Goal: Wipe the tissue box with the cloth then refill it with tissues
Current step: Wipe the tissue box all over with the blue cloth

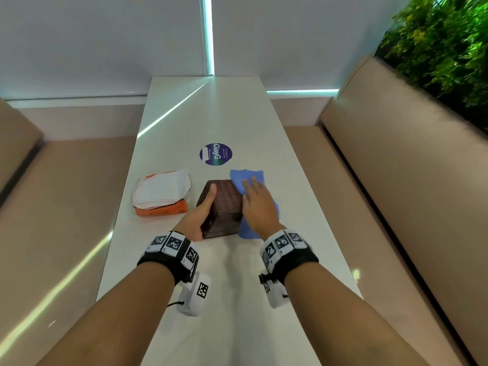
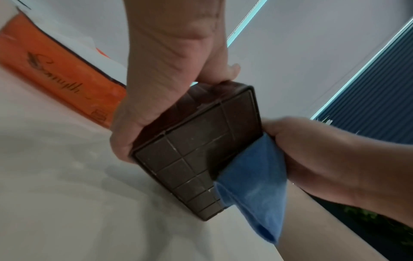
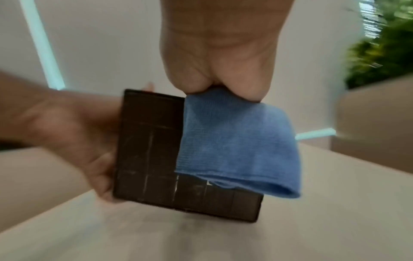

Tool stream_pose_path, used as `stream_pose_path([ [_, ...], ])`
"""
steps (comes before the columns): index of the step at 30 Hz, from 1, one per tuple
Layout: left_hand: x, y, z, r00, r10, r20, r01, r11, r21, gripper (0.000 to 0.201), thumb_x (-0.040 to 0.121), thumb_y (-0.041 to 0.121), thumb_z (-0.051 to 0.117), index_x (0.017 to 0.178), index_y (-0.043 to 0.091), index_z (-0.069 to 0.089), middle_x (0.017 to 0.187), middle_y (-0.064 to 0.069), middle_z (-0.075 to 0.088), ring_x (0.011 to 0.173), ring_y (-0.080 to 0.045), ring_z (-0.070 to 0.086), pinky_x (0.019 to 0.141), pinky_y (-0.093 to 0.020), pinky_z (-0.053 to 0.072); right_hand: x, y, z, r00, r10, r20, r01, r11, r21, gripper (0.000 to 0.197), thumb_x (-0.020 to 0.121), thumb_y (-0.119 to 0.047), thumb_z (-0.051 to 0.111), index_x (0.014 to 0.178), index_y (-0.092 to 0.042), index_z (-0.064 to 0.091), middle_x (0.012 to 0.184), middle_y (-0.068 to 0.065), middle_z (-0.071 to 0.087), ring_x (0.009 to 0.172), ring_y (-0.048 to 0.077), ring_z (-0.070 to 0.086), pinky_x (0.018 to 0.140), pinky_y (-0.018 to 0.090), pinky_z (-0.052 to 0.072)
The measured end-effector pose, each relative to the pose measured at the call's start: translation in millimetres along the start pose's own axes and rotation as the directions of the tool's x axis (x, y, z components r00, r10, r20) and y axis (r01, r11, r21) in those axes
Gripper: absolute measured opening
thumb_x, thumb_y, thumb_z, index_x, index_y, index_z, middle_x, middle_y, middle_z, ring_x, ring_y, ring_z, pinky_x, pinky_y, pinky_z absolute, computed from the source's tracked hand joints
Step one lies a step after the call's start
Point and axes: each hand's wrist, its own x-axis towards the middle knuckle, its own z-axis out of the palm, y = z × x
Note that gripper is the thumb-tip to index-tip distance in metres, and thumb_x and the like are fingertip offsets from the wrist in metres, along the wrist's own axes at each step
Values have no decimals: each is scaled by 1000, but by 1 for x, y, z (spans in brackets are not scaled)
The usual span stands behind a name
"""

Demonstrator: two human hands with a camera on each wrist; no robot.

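The brown woven tissue box (image 1: 224, 204) is tipped on the white table (image 1: 211, 281), its gridded underside (image 2: 196, 155) facing me. My left hand (image 1: 203, 210) grips its left side, thumb along the top edge. My right hand (image 1: 258, 204) lies flat with straight fingers on the blue cloth (image 1: 245, 177) and presses it against the box's right side. In the right wrist view the cloth (image 3: 236, 141) hangs from under the palm (image 3: 223, 53) over part of the box (image 3: 152, 150). The orange-and-white tissue pack (image 1: 161, 192) lies left of the box.
A round purple sticker (image 1: 216, 154) sits on the table beyond the box. Beige benches (image 1: 52, 207) run along both sides, the right one (image 1: 396, 180) backed by green plants (image 1: 443, 43). A white wall closes the table's far end.
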Motion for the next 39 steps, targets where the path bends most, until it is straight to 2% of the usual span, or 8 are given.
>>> stream_pose_path([
  [2,2,2,0,1000,-10,4,10,999,-31,69,73,72,56,104,11,61,98,-15,69,90,-30,67,86,-47,54,-10,-11,7,987,-162,17,160,981,112,44,100,-13,35,144,-7,37,155,13,29,146,26,23,119,33,13],
  [5,1,0,-2,999,37,-10,-37,999,-12,53,84,66,46,92,16,62,87,-13,68,84,-27,66,79,-45,54,-21,-16,8,964,-267,-19,256,901,351,39,98,-7,39,136,-3,47,148,14,41,142,25,31,117,27,16],
  [9,2,-6,-9,994,13,108,-14,1000,15,48,89,59,44,97,17,64,86,-11,75,82,-24,72,77,-40,56,-22,-9,12,946,-324,-19,319,917,241,42,98,-21,40,138,-10,48,149,12,41,143,24,31,117,37,20],
  [15,-2,4,-9,996,-24,90,13,992,124,30,95,37,51,84,10,60,53,-5,71,46,-14,68,39,-24,54,-8,-12,15,997,-66,-44,68,997,43,46,101,-26,30,146,-15,32,155,11,28,143,29,24,117,42,23],
  [20,2,-2,-11,999,-28,41,24,996,86,30,91,40,55,91,11,59,62,-5,72,54,-17,70,40,-23,54,1,2,5,940,341,-14,-341,940,9,48,102,-26,24,148,-12,23,158,10,19,144,34,19,116,46,22],
  [29,4,-4,-9,999,-13,31,11,998,55,30,90,39,58,82,10,61,50,-3,69,42,-13,66,38,-23,52,-6,-28,25,989,-48,-137,56,997,58,44,99,-26,34,139,-14,44,149,7,41,137,26,39,113,43,31],
  [34,-2,-4,-9,999,-9,48,9,1000,3,27,91,37,55,83,12,57,52,-4,69,45,-15,67,36,-22,51,7,-1,17,985,130,-115,-127,991,31,44,99,-27,33,140,-13,42,145,12,45,128,30,45,105,41,38],
  [39,-1,-9,-6,998,54,11,-54,997,-59,28,89,37,58,104,13,61,81,-6,69,72,-19,65,59,-27,53,6,24,-10,940,331,87,-332,819,469,41,102,-24,35,138,-7,43,137,17,51,126,33,49,103,37,38],
])
